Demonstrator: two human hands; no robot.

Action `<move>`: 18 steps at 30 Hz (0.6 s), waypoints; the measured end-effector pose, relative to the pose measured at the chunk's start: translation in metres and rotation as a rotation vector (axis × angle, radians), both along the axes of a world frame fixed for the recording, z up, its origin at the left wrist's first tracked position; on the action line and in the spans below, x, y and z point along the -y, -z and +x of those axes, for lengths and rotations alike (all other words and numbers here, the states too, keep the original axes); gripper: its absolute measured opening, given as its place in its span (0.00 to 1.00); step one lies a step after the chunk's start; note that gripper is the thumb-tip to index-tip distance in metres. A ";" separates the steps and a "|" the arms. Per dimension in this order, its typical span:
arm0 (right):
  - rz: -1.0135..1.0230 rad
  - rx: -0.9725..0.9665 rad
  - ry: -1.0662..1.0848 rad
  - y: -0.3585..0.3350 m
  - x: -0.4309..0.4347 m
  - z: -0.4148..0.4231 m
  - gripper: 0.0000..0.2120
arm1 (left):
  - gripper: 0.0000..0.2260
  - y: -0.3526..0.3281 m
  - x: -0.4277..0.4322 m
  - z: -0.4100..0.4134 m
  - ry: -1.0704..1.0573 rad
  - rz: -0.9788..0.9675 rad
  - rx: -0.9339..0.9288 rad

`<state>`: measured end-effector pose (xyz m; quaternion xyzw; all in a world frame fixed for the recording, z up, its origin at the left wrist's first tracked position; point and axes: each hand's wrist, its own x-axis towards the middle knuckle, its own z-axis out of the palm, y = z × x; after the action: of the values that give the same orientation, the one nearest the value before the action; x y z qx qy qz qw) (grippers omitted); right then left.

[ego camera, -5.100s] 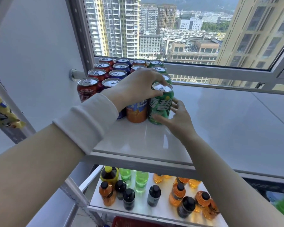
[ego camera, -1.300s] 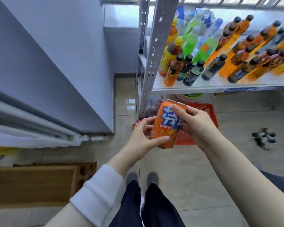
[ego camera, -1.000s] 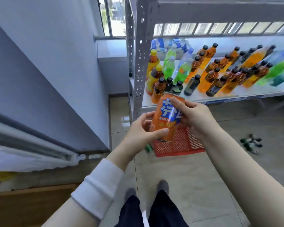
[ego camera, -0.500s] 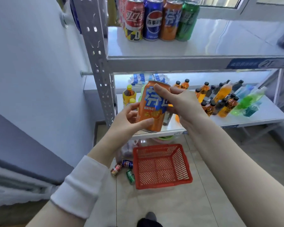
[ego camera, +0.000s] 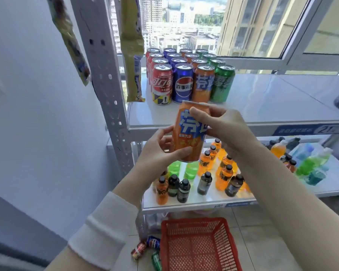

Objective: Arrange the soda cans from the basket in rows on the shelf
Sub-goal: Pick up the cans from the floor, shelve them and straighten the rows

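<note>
While aloft, glossy cylindrical can.

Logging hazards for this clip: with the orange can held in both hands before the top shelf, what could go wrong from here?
1. Setting down the orange can, held by the left hand low and the right hand near its top, may knock the close-packed shelf cans, which could topple.
2. The loose cans lying on the floor beside the red basket might be stepped on or overlooked.
</note>
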<state>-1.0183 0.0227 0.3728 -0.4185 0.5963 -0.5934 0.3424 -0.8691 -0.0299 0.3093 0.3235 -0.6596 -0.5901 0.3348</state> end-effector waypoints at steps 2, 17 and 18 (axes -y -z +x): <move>-0.031 -0.049 -0.017 -0.007 0.012 -0.010 0.07 | 0.34 -0.008 0.014 -0.010 0.012 -0.036 0.000; -0.026 -0.232 0.009 -0.013 0.073 -0.118 0.28 | 0.28 -0.023 0.084 -0.124 -0.020 -0.250 0.080; -0.023 -0.250 0.005 -0.011 0.077 -0.123 0.26 | 0.29 -0.021 0.085 -0.129 -0.032 -0.245 0.084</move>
<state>-1.1417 -0.0539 0.3840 -0.4915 0.6284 -0.5444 0.2591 -0.9984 -0.1154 0.3302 0.3148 -0.7350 -0.4856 0.3533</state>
